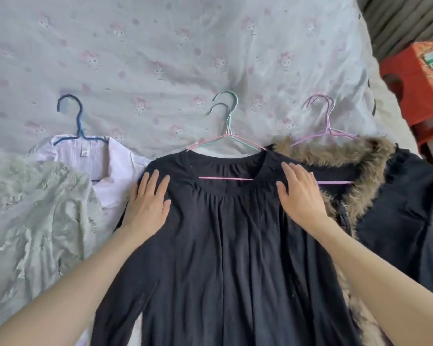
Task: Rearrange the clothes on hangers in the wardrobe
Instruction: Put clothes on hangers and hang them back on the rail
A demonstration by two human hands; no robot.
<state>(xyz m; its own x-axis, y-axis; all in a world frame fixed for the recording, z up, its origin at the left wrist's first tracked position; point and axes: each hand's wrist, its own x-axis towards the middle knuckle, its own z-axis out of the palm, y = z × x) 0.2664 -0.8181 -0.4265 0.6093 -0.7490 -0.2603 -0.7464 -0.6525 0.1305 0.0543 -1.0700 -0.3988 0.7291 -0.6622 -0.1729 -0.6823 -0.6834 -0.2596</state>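
Fingers (158,181) flat on dark top (225,245)

Setting as I saw it from above. A pale bedsheet (175,46), printed with faint pink cartoon rabbits, covered nearly all I looked down on; soft, even light lay across its shallow creases. At my upper right stood a red stool (407,91), and beyond it hung grey-brown striped fabric (395,18).
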